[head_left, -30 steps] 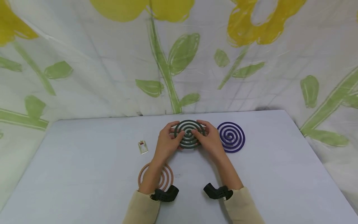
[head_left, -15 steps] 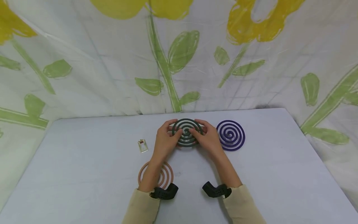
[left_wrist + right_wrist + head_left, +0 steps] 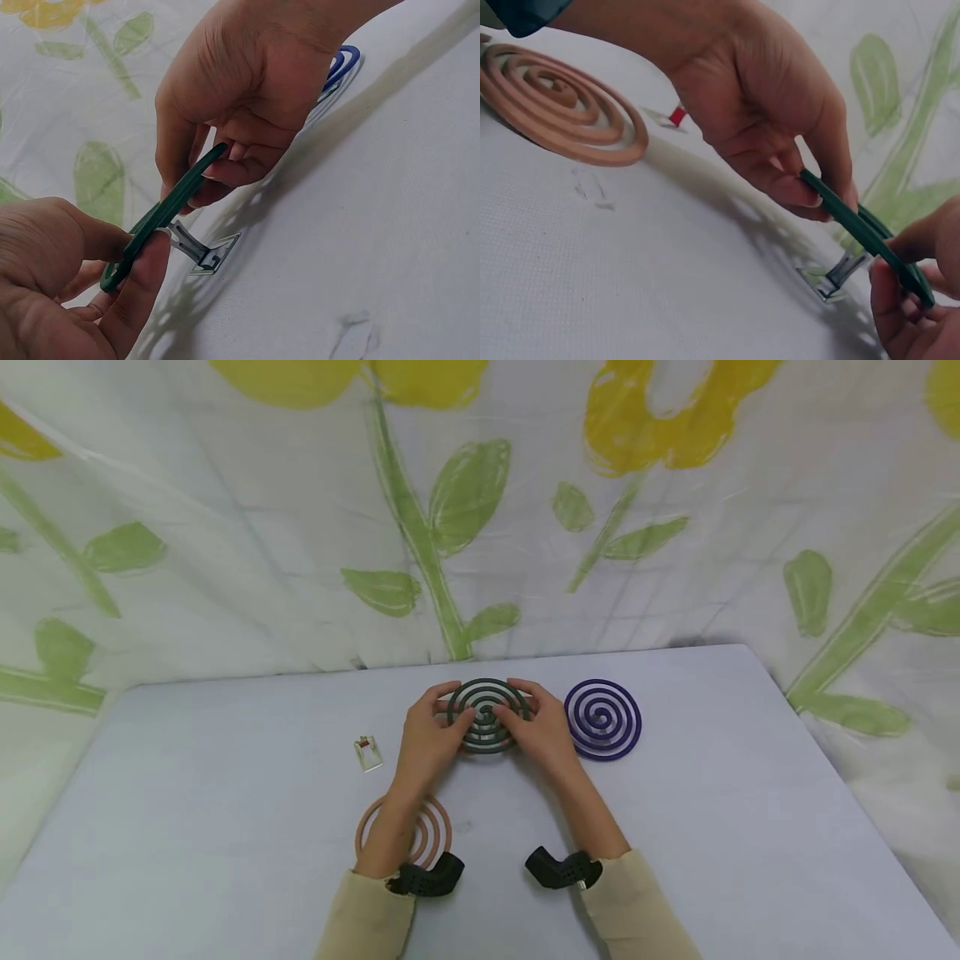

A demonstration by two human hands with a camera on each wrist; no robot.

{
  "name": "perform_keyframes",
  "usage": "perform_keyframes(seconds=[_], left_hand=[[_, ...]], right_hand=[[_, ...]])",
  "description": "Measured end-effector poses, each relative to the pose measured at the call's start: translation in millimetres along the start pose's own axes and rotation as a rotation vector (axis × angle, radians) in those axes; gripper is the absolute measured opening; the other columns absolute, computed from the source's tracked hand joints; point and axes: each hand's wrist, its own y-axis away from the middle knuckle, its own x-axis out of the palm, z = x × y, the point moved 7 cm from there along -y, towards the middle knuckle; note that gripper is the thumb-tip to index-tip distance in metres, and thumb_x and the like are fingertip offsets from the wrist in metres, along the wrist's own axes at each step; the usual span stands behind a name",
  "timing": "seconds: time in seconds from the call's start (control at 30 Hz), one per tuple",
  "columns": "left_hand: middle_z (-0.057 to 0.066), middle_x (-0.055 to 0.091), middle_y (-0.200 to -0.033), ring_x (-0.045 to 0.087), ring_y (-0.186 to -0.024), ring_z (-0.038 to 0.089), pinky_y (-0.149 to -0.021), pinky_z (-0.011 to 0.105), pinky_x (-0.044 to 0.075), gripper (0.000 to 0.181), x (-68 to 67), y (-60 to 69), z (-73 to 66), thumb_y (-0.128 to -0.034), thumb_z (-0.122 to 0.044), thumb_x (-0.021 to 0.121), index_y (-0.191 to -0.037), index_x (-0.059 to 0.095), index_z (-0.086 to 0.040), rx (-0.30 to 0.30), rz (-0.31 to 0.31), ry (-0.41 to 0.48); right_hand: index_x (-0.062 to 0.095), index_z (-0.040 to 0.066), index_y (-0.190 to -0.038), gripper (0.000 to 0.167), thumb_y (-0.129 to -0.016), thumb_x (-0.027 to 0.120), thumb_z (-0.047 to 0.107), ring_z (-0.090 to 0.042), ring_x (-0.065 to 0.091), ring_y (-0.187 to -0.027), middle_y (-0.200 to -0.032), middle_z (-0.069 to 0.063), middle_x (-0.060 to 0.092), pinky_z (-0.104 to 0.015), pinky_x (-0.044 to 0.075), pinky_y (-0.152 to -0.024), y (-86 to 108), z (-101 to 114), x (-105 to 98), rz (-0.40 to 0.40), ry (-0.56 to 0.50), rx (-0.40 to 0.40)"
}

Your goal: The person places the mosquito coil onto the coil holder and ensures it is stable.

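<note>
Both hands hold a green mosquito coil (image 3: 486,717) at the far middle of the table. My left hand (image 3: 431,731) pinches its left side, thumb on top and fingers beneath. On the opposite side, my right hand (image 3: 540,727) grips it the same way. Under the coil a small metal coil stand (image 3: 210,251) sits on the table, its upright prong reaching to the coil's underside. Whether the prong is fixed in the coil, I cannot tell. In the wrist views the coil is tilted above the tabletop.
A dark blue coil (image 3: 602,718) lies right of the right hand. An orange-brown coil (image 3: 442,831) is partly hidden under the left forearm. Left of the hands lies another small metal stand (image 3: 365,743) with a red part. A flower-painted sheet (image 3: 300,527) hangs behind the table.
The head view has turned slightly, so the whole scene sits further left. Both hands keep their hold on the green coil, which has shifted barely, if at all, on the table.
</note>
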Motion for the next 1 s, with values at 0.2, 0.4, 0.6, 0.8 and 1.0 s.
perform_keyframes(seconds=[0.2, 0.4, 0.6, 0.8, 1.0], left_hand=[[0.025, 0.068, -0.117, 0.075, -0.075, 0.018, -0.055, 0.022, 0.057, 0.05, -2.2, 0.4, 2.9, -0.098, -0.007, 0.072, -0.146, 0.059, -0.007, -0.004, -0.008, 0.0], [0.024, 0.069, -0.117, 0.075, -0.076, 0.019, -0.055, 0.023, 0.059, 0.049, -3.8, 0.7, 1.7, -0.0974, -0.005, 0.072, -0.145, 0.061, -0.007, 0.007, -0.026, 0.012], [0.025, 0.07, -0.117, 0.077, -0.078, 0.021, -0.056, 0.02, 0.057, 0.049, -2.6, -1.6, 1.6, -0.0971, -0.006, 0.073, -0.145, 0.061, -0.008, 0.019, -0.034, -0.007], [0.024, 0.071, -0.116, 0.078, -0.08, 0.026, -0.058, 0.019, 0.056, 0.048, -1.9, -1.9, 0.1, -0.0969, -0.007, 0.073, -0.144, 0.063, -0.009, 0.03, -0.054, -0.025], [0.02, 0.073, -0.117, 0.078, -0.087, 0.026, -0.067, 0.022, 0.058, 0.047, -0.5, 0.3, -0.2, -0.0967, -0.012, 0.075, -0.143, 0.064, -0.012, 0.017, -0.077, -0.082]], right_hand=[[0.064, 0.012, -0.143, 0.051, -0.095, 0.078, 0.017, -0.009, 0.068, -0.081, -0.114, -0.02, 0.077, -0.021, 0.057, -0.07, 0.0, -2.1, 4.5, -0.003, 0.008, 0.018], [0.063, 0.012, -0.144, 0.051, -0.095, 0.078, 0.017, -0.011, 0.069, -0.085, -0.115, -0.02, 0.076, -0.02, 0.057, -0.072, -1.4, -1.5, 7.5, -0.006, 0.005, 0.008], [0.064, 0.012, -0.144, 0.051, -0.095, 0.078, 0.016, -0.015, 0.069, -0.087, -0.112, -0.02, 0.076, -0.021, 0.057, -0.075, -1.0, 0.0, 5.0, -0.032, 0.015, -0.005], [0.063, 0.012, -0.145, 0.052, -0.095, 0.077, 0.015, -0.014, 0.067, -0.089, -0.113, -0.02, 0.075, -0.02, 0.056, -0.075, 0.2, 3.3, 3.8, -0.032, -0.01, -0.005], [0.062, 0.011, -0.146, 0.052, -0.096, 0.076, 0.014, -0.01, 0.065, -0.083, -0.114, -0.022, 0.075, -0.02, 0.057, -0.066, 1.5, 1.8, 3.1, -0.02, -0.044, 0.014]])
